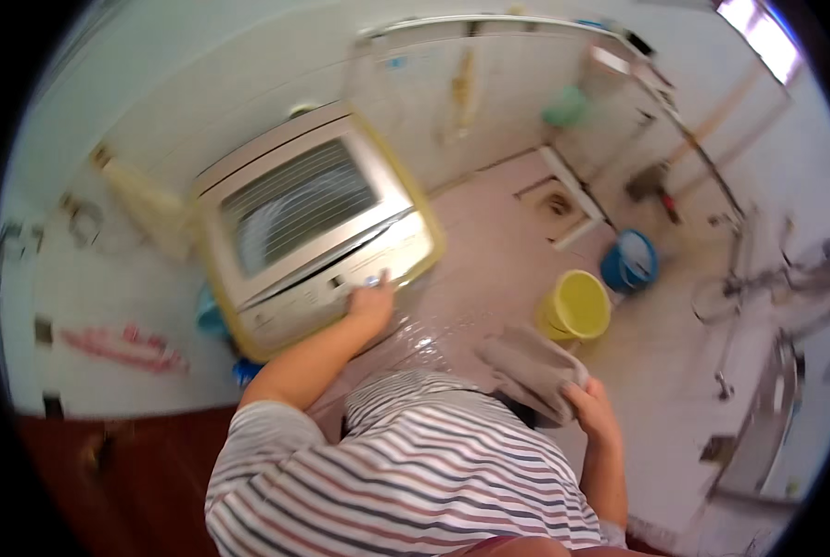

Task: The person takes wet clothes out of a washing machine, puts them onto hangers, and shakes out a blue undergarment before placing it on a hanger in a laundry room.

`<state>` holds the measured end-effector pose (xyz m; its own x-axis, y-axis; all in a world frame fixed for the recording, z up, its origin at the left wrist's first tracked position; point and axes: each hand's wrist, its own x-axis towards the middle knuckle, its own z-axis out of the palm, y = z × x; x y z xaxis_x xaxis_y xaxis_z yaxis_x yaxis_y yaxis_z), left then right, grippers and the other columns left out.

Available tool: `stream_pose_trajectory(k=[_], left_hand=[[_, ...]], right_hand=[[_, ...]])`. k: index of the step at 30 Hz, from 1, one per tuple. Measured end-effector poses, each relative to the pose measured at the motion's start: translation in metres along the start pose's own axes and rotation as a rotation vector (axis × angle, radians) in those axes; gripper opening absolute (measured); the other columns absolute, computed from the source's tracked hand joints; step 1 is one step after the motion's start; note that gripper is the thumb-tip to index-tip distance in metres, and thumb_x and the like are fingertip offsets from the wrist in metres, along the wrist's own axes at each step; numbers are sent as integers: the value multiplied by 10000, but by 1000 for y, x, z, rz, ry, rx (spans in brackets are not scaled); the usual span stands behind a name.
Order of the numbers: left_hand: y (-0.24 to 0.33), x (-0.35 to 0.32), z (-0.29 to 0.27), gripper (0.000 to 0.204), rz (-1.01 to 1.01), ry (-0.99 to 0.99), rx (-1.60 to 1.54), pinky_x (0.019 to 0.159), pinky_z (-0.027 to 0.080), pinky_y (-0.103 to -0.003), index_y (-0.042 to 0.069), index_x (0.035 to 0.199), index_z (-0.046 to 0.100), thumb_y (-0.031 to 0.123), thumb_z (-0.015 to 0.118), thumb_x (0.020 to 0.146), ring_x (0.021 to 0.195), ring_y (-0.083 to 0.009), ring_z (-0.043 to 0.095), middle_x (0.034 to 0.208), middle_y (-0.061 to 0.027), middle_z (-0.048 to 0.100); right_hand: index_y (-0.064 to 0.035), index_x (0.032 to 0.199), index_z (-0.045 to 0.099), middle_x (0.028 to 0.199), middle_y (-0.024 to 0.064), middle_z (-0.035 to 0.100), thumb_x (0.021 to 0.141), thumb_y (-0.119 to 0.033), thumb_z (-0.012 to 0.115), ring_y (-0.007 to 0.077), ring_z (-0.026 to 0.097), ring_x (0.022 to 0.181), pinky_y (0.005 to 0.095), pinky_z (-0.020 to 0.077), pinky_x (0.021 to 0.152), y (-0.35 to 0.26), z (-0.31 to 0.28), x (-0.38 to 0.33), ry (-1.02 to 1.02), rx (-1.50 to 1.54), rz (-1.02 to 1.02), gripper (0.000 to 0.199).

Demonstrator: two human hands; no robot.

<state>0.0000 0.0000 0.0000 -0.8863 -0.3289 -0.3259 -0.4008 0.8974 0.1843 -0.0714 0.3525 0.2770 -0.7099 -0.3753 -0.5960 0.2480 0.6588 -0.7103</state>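
A top-loading washing machine (296, 167) with a pale gold lid and a dark see-through window stands ahead on the left. My left hand (370, 308) is at the right part of its front control panel (327, 283), one finger stretched out onto the buttons, holding nothing. Whitish shapes show faintly through the window. My right hand (593, 410), low on the right, is closed on a grey-brown cloth (531, 369) that hangs in loose folds in front of my body. The picture is somewhat smeared by motion.
Right of the cloth stands a yellow bucket (574, 306), with a blue bucket (629, 261) just beyond. A squat toilet (558, 203) lies in the floor farther off. The pinkish floor shines near the machine. A mirror or shelf unit (775, 418) is at the right wall, a brown door (136, 483) lower left.
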Motion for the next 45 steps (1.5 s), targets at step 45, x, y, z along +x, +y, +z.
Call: stream_pose_trajectory(k=[45], left_hand=[[286, 18, 84, 163, 1087, -433, -329, 639, 450, -428, 59, 864, 553, 189, 518, 773, 736, -341, 582, 791, -182, 591]], right_hand=[[28, 1010, 573, 847, 180, 633, 768, -195, 603, 296, 608, 778, 357, 470, 706, 280, 115, -32, 243, -195, 89, 330]])
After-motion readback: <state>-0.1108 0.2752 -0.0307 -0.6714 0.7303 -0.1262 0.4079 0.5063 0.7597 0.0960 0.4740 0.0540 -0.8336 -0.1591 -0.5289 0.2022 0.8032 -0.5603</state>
